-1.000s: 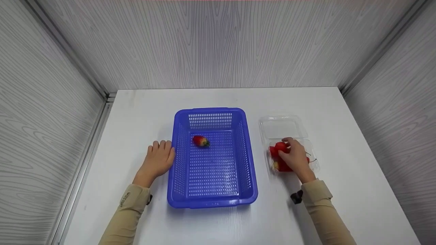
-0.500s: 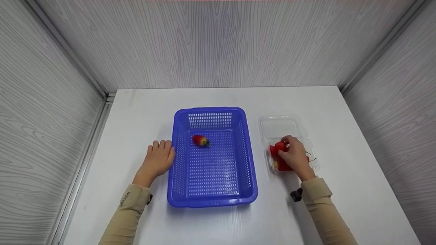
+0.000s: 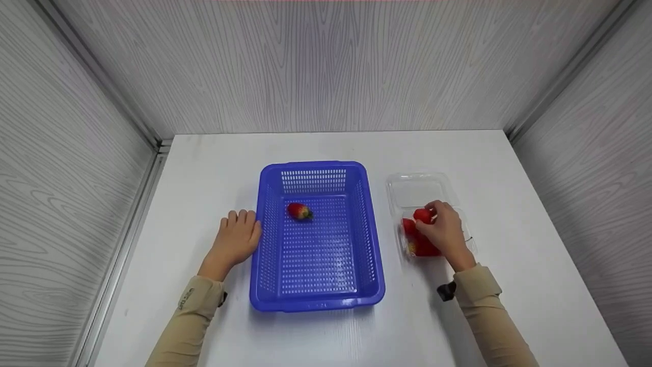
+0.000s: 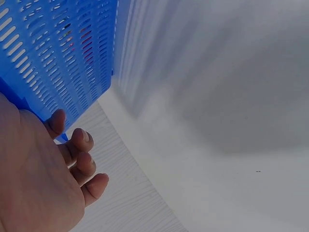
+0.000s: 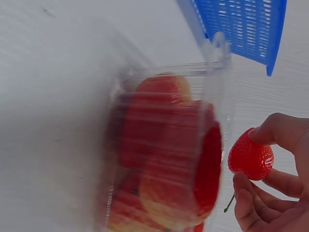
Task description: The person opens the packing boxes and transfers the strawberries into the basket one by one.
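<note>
The right hand [image 3: 445,230] pinches a strawberry [image 5: 250,153] at its fingertips, just above the clear clamshell box [image 3: 420,191], right of the blue basket [image 3: 318,306]; the left hand [image 3: 236,239], fingers loosely bent, touches the basket's left rim.

Basket [image 3: 317,305] on table [image 3: 204,173], strawberry [image 3: 299,211] inside toward far left, left hand [image 3: 236,238] at basket's left side, box [image 3: 420,191] with fruit [image 3: 424,248] to right, berry [image 3: 422,215] in right hand [image 3: 444,229] above.
</note>
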Available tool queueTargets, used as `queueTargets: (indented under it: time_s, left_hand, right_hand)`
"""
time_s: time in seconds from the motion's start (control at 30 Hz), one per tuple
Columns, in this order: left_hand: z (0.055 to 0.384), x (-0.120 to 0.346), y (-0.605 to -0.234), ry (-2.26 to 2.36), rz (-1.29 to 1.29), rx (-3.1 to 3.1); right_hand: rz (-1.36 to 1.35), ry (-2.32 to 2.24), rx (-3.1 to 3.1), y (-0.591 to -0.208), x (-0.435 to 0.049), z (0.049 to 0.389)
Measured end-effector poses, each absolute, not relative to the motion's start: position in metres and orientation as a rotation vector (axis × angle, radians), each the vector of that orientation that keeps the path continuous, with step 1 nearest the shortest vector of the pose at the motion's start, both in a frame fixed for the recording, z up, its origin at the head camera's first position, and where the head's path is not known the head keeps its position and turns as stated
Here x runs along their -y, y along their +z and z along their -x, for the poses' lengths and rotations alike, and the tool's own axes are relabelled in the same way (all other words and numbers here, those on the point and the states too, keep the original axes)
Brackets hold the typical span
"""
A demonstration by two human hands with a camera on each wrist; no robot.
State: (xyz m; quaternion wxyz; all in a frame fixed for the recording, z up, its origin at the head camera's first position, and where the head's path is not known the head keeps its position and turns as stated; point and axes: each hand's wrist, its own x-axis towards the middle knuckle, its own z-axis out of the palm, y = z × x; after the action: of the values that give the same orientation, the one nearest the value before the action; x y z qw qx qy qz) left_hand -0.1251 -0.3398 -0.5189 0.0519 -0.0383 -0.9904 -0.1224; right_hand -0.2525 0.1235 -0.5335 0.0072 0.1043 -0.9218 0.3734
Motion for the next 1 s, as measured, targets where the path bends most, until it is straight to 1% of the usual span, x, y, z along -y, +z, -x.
queueTargets:
  time_s: [0.43, 0.8, 1.0]
  left_hand:
    - [0.125, 0.34, -0.518, -0.381, 0.073, 3.066]
    - [0.123, 0.341, -0.519, -0.326, 0.078, 3.011]
    - [0.124, 0.339, -0.521, -0.327, 0.097, 2.974]
  right_hand:
    - [-0.216, 1.094, 2.884, -0.496, -0.089, 0.243]
    - [-0.479, 1.215, 2.655, -0.474, -0.034, 0.25]
    - [-0.55, 1.202, 2.625, -0.47, -0.002, 0.255]
